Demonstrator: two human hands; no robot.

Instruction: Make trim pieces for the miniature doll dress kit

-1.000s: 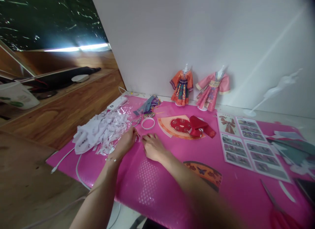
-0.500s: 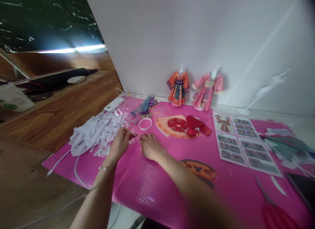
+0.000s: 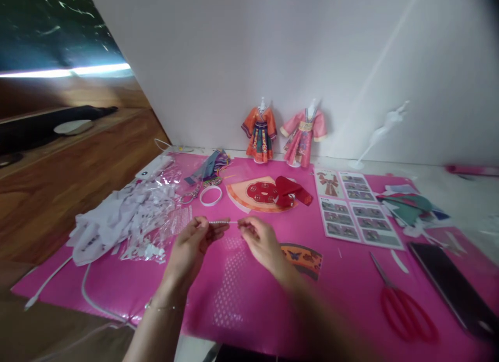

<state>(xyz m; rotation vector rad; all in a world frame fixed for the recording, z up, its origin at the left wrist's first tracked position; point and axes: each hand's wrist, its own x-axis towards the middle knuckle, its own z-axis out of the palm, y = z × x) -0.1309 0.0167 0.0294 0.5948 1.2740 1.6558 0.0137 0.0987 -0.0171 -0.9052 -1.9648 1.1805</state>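
A thin white dotted strip is stretched level between my two hands above the pink mat. One end is pinched by my left hand, with the strip lying along its extended fingers. At the other end my right hand pinches it between thumb and fingertips. Beneath them, a clear sheet with white diamond-like dots lies on the mat. An orange curved piece with a butterfly print is partly behind my right wrist. Beyond the hands are a white tape roll and a peach fan-shaped piece bearing red parts.
White fabric pieces and plastic bags pile up at left, near a white cable. Two small dressed mannequins and a bare white one stand behind. An instruction sheet, red scissors and a phone lie right.
My hands have come up from the mat, with the dotted strip now visible between them. My left hand has turned, its fingers extended. The view has swung right, showing the whole scissors and more phone.
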